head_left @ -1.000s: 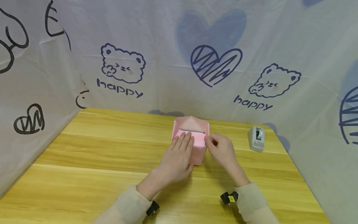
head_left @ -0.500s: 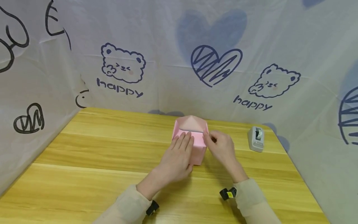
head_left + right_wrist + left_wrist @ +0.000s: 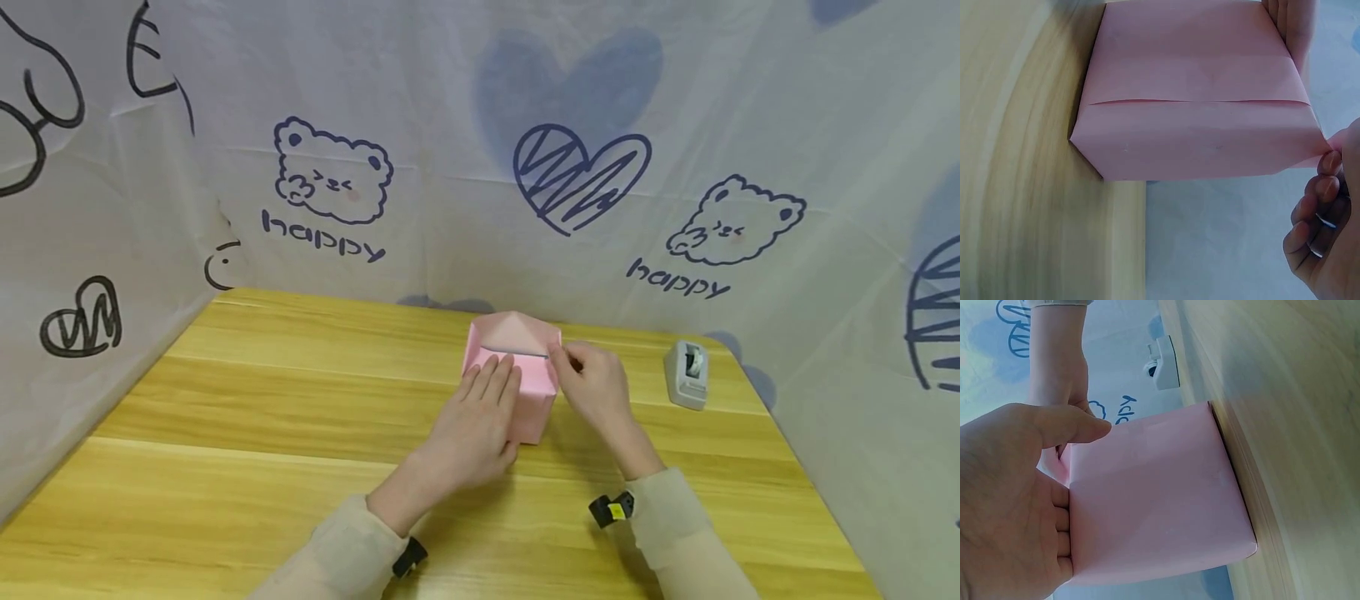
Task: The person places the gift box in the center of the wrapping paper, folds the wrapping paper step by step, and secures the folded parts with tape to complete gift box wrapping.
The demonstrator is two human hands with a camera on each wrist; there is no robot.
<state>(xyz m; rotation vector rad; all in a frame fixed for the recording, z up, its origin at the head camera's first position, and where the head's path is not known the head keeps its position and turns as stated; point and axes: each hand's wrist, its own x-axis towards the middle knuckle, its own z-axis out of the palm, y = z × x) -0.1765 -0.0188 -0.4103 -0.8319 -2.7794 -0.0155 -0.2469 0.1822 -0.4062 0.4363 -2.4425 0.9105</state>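
A box wrapped in pink paper (image 3: 531, 417) stands on the table, its upper end edged by raised paper flaps; a thin dark line shows inside the fold in the head view. My left hand (image 3: 480, 425) lies across the top with straight fingers pressing on the paper. In the left wrist view, the thumb of the left hand (image 3: 1010, 487) reaches over the near edge of the smooth pink side (image 3: 1154, 494). At the top right corner my right hand (image 3: 596, 387) pinches the pink wrapping paper. A long paper seam (image 3: 1197, 101) crosses the side in the right wrist view.
A light grey tape dispenser (image 3: 687, 375) stands at the back right of the wooden table (image 3: 262, 400). White cloth printed with hearts and bears (image 3: 333, 171) hangs behind the table and along both sides.
My right hand eases the pinched paper edge slightly inward, then back outward, and its wrist shifts a little forward. The left hand and the box stay in place.
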